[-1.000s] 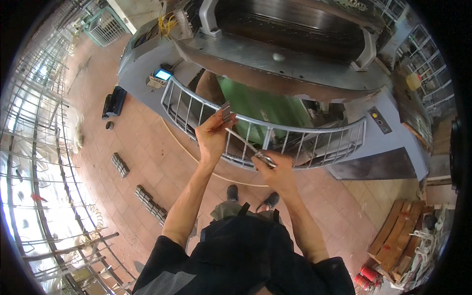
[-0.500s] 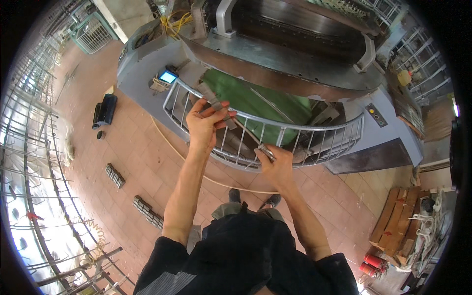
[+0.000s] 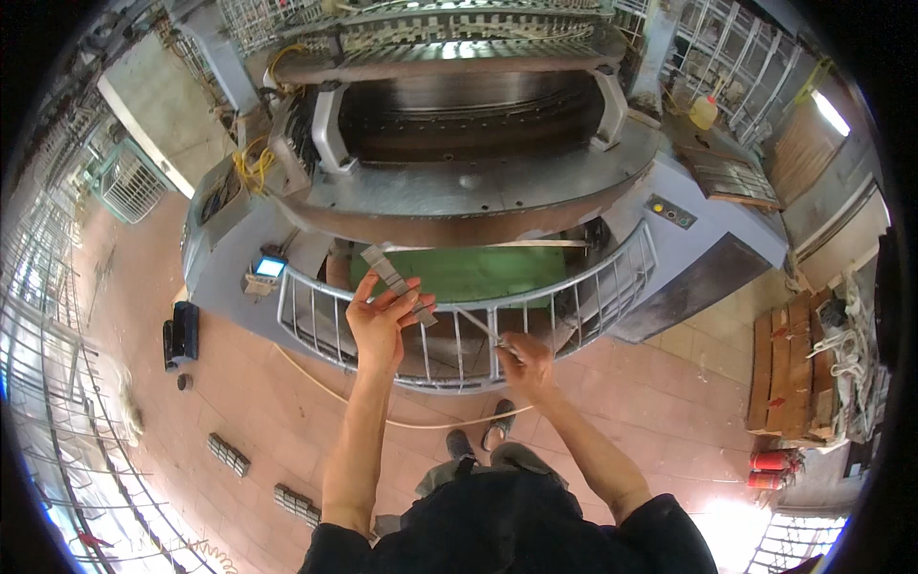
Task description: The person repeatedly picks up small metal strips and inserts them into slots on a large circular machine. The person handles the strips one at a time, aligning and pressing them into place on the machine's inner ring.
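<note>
My left hand [image 3: 376,327] is closed around a flat grey metal strip [image 3: 385,272], which looks made of several narrow segments side by side. The strip slants, its upper end beyond my fingers and its lower end under them. In my right hand [image 3: 529,367], to the right and a little lower, is a thin rod-like tool [image 3: 475,323]. Its tip points up and left, toward the strip's lower end; whether they touch I cannot tell. Both hands are over the curved metal railing [image 3: 461,349] of a large round machine [image 3: 430,196].
Rows of grey metal blocks [image 3: 228,454] lie on the tiled floor at the left, near a dark blue case [image 3: 182,335]. A hose [image 3: 316,381] crosses the floor below the railing. Wooden boards [image 3: 779,368] and red cylinders [image 3: 770,469] stand at the right. A small lit screen [image 3: 270,267] is on the machine.
My view has tilted up and shifted, so more of the machine's upper part shows. Both hands keep their holds on the metal strip and the rod-like tool; my feet have shifted.
</note>
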`<action>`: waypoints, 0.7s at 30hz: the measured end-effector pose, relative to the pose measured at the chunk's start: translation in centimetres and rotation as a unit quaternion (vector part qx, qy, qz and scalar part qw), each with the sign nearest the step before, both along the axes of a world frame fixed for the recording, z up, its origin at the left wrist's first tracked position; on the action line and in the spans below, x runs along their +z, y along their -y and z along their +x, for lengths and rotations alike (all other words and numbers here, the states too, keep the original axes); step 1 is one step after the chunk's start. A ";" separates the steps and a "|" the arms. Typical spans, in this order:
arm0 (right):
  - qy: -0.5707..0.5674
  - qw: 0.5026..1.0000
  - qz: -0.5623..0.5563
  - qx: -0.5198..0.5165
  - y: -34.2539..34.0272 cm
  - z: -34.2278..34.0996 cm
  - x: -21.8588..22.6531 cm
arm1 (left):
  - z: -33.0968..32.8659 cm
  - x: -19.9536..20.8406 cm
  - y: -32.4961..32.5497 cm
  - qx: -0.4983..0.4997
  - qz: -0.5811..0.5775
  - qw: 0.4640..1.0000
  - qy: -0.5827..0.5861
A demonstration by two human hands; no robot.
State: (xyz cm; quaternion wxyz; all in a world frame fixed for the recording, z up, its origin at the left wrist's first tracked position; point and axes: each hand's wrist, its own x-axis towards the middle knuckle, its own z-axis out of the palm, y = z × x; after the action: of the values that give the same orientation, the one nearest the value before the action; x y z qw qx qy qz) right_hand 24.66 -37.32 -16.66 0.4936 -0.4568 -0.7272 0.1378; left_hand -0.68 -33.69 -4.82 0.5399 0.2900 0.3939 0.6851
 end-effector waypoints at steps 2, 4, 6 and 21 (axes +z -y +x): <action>0.015 0.996 0.064 -0.056 -2.2 4.3 -4.4 | 0.9 1.0 -0.9 0.025 0.028 0.999 -0.031; 0.150 0.983 -0.014 -0.109 -1.7 8.6 -8.9 | 1.4 2.4 -2.3 0.042 0.049 0.996 -0.065; 0.205 0.972 -0.034 -0.114 -0.1 10.7 -12.8 | 2.3 3.7 -4.3 0.033 0.090 0.992 -0.079; -0.118 0.885 -0.108 -0.437 -29.0 34.6 -7.1 | 5.7 4.0 -19.2 0.135 0.282 0.835 -0.453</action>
State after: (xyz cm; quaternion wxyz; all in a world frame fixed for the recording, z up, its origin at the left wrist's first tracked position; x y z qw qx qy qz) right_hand 59.21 -8.30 -23.74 0.5335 -0.7591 -0.3711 0.0384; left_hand 5.05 -14.53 -0.77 0.0979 0.6517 0.4195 0.6243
